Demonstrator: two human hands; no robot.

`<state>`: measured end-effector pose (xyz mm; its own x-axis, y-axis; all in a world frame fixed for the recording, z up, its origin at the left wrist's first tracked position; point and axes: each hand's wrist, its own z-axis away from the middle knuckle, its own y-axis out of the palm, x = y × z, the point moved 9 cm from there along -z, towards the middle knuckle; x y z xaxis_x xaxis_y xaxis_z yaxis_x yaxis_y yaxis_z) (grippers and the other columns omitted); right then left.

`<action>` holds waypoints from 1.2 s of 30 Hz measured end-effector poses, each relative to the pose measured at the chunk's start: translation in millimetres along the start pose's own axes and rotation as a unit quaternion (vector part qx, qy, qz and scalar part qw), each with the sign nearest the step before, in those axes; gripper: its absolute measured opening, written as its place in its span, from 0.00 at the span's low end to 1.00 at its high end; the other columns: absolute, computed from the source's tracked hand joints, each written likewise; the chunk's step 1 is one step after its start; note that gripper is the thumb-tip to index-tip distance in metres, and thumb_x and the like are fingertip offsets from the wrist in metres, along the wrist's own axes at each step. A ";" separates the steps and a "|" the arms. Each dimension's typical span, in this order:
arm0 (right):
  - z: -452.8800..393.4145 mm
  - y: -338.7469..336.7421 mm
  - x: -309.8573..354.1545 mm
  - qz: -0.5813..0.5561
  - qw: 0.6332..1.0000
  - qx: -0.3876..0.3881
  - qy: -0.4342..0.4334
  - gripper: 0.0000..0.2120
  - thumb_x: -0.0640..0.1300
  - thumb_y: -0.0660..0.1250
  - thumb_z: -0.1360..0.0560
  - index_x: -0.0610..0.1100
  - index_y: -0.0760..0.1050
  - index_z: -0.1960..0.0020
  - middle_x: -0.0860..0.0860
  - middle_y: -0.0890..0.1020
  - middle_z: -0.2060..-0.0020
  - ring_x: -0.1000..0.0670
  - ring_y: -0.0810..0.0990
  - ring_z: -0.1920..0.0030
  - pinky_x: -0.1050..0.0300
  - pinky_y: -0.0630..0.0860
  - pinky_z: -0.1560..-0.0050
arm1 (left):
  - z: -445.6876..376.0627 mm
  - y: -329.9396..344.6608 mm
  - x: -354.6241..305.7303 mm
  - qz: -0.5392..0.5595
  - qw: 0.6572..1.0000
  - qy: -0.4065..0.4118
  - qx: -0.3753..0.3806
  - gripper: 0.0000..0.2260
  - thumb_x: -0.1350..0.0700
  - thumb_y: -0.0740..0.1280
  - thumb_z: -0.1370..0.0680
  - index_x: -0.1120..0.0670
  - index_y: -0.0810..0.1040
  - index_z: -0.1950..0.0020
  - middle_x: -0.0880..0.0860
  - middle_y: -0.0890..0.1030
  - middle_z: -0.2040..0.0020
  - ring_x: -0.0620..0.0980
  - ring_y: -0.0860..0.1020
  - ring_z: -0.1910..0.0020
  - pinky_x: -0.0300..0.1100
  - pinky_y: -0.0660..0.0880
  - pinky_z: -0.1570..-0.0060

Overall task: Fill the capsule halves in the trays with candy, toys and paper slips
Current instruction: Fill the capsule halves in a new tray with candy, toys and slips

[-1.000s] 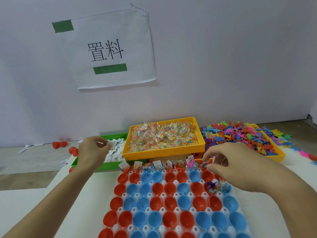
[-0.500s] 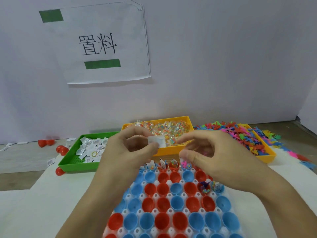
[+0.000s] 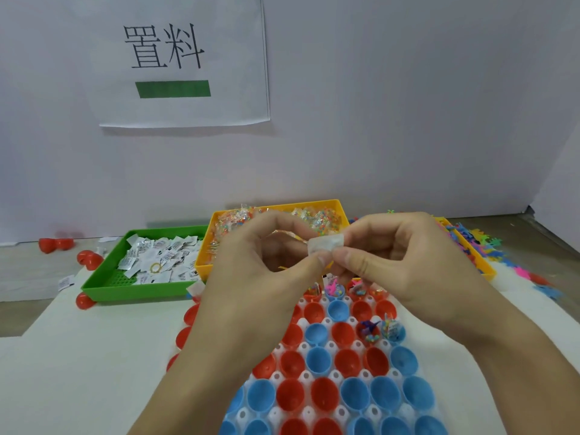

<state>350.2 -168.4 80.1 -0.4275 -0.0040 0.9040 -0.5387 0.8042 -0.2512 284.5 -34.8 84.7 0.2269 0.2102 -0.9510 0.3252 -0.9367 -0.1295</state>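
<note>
Both my hands raised above the capsule tray [image 3: 317, 376], left hand [image 3: 263, 271] and right hand [image 3: 405, 262] pinching one paper slip [image 3: 324, 244] between fingertips

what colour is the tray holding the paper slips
Green; the green tray of paper slips shows clearly at left in the head view.

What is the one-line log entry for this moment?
step: paper slip | left hand: pinches paper slip | right hand: pinches same slip | place: above capsule tray | slip: not yet placed
</note>
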 end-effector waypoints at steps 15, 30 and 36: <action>18.8 -33.7 -55.7 0.354 0.902 0.077 0.236 0.10 0.44 0.75 0.27 0.50 0.83 0.66 0.59 0.84 0.69 0.61 0.83 0.66 0.63 0.79 0.61 | -2.6 -28.8 -3.9 -0.103 0.993 -0.029 -0.040 0.05 0.60 0.74 0.27 0.50 0.81 0.57 0.50 0.85 0.64 0.38 0.75 0.74 0.28 0.70 0.72; 23.5 -14.7 -66.5 0.452 0.834 0.097 0.302 0.10 0.40 0.74 0.26 0.51 0.79 0.62 0.55 0.81 0.61 0.56 0.80 0.59 0.60 0.80 0.55 | -2.6 -27.1 -1.8 -0.129 0.991 -0.028 -0.027 0.04 0.59 0.72 0.25 0.50 0.81 0.58 0.51 0.85 0.64 0.50 0.81 0.64 0.32 0.74 0.69; 23.9 -17.2 -61.2 0.481 0.817 0.093 0.306 0.09 0.42 0.75 0.26 0.52 0.79 0.62 0.56 0.82 0.60 0.56 0.81 0.57 0.53 0.82 0.50 | -2.8 -24.9 -1.0 -0.136 0.990 -0.029 -0.021 0.04 0.58 0.72 0.25 0.50 0.81 0.58 0.51 0.85 0.63 0.50 0.81 0.64 0.32 0.74 0.69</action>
<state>368.3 -196.2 20.9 -0.3060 0.9192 0.2477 -0.2922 0.1570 -0.9434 278.7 -10.9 89.7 0.0741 0.4353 -0.8972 0.4051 -0.8353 -0.3718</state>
